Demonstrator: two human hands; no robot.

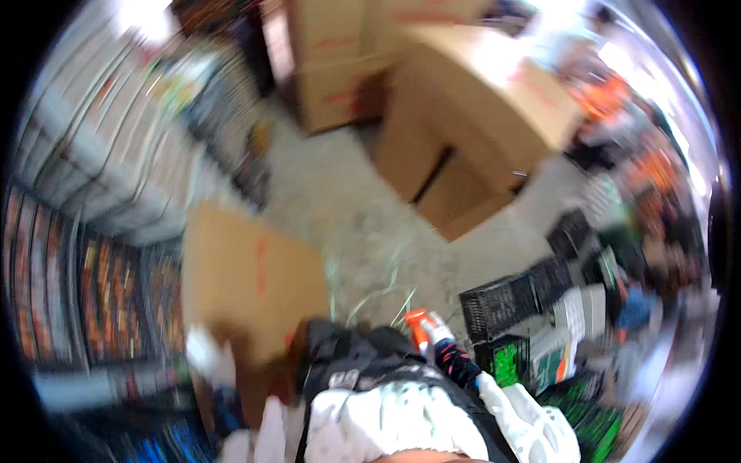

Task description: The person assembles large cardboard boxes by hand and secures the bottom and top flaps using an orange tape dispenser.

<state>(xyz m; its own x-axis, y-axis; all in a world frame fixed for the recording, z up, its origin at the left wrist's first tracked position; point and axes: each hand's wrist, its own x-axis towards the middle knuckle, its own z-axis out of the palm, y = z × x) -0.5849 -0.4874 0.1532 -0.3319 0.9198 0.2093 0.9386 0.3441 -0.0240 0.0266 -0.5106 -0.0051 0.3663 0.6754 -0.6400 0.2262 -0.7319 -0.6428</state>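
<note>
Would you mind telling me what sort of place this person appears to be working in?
Probably a stockroom or warehouse aisle, though the picture is blurred. Large cardboard boxes stand on a bare concrete floor, packed shelving runs along the left, and black crates sit on the right.

At six o'clock we see our own body from above, blurred by motion. We wear a white top (386, 424), its cloth puffed and creased, with a white sleeve (532, 424) running out toward five o'clock. Over the top sits a black garment or strap (347, 359) with pale markings too smeared to make out. Near the sleeve's upper end lies a dark cuff or glove (457, 361) flecked with pink, with a small blue spot just below it. At seven o'clock more white cloth (208, 351) shows, though we cannot tell what it is.
</note>
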